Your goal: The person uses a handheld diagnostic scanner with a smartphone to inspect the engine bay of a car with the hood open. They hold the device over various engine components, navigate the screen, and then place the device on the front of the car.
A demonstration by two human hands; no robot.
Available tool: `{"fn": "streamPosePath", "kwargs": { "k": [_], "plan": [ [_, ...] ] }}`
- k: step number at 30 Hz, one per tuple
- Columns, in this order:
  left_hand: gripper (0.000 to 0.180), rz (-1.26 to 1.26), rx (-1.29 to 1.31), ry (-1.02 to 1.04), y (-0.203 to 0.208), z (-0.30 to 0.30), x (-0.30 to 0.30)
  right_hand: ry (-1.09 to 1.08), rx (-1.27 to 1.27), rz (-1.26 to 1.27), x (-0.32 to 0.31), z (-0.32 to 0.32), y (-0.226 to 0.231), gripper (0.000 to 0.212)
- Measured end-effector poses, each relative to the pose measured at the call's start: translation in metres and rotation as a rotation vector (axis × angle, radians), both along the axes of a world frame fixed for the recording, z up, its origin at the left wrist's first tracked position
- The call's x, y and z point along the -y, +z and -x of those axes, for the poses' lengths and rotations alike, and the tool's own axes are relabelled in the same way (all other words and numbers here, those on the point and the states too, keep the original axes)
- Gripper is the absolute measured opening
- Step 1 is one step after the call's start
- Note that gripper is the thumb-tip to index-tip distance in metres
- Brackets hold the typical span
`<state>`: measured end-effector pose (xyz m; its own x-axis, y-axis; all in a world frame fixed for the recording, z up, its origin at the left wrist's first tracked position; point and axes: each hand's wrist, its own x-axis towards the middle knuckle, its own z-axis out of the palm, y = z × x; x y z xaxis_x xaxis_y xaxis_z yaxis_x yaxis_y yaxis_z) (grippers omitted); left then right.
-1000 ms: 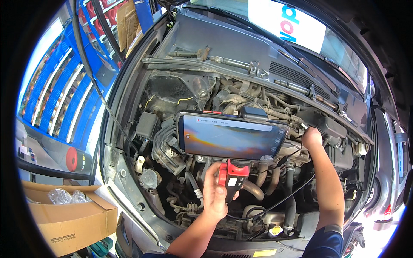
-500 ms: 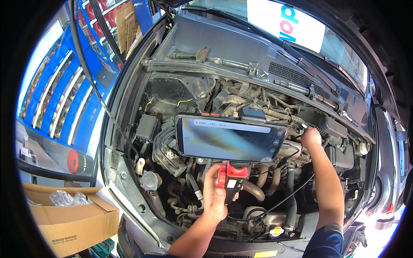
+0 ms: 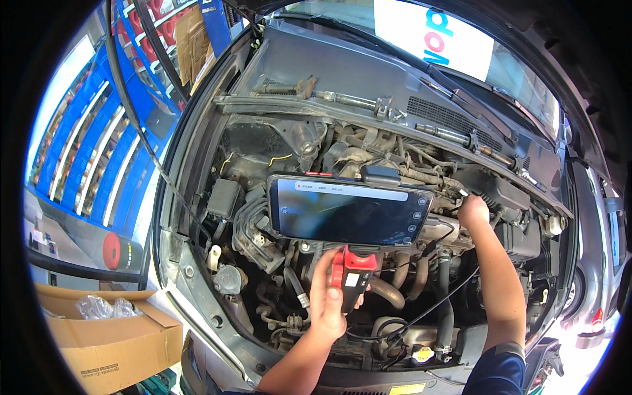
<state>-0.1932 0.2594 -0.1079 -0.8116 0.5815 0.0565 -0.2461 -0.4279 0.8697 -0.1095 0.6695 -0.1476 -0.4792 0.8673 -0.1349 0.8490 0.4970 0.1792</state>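
Note:
My left hand [image 3: 326, 308] is wrapped round the red-and-black handle [image 3: 357, 279] of an inspection camera. On top of the handle sits a wide phone-like screen [image 3: 349, 214], turned toward me, showing a dark picture with a faint greenish streak. A thin black cable [image 3: 421, 316] loops from below the handle, over the engine bay, and passes behind my right forearm. My right hand [image 3: 474, 214] reaches to the far right of the engine, its fingers curled closed beside a small white piece. Whatever the fingertips grip is hidden.
Around both hands lies the open engine bay, with hoses, a black air-filter housing [image 3: 497, 187] and a yellow cap [image 3: 422, 354]. Metal tools [image 3: 349, 99] rest along the cowl. At left stand a cardboard box [image 3: 125, 342] and blue shelving [image 3: 82, 141]. Another car [image 3: 592, 257] is at right.
The picture on the screen has turned from a bright yellowish blur to mostly dark. Both hands have stayed nearly in place.

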Motion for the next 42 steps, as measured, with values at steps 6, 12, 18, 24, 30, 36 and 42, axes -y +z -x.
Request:
{"fn": "streamPosePath", "kwargs": {
  "k": [6,12,18,24,30,36,42],
  "plan": [
    [0.093,-0.001,0.024,0.003,0.0,-0.001,0.001,0.017,0.02,-0.003,-0.002,-0.001,-0.003,0.023],
    [0.093,0.006,0.003,0.002,-0.001,0.0,0.0,0.037,0.059,-0.021,-0.009,-0.004,-0.01,0.023],
    [0.092,0.007,-0.005,0.01,0.002,-0.001,-0.001,0.027,0.053,-0.005,0.004,0.003,0.002,0.023],
    [0.081,-0.105,0.01,-0.024,-0.002,-0.001,0.001,0.026,0.051,0.007,0.003,0.002,0.005,0.025],
    [0.091,0.002,-0.016,-0.01,0.002,0.0,0.001,0.022,0.082,0.023,0.001,0.004,0.008,0.027],
    [0.092,0.006,-0.019,-0.008,0.002,0.0,0.0,-0.001,0.086,0.047,-0.003,0.012,0.011,0.028],
    [0.085,-0.11,0.04,-0.028,-0.003,-0.001,0.001,0.007,0.06,0.046,0.004,0.017,0.016,0.027]
  ]
}}
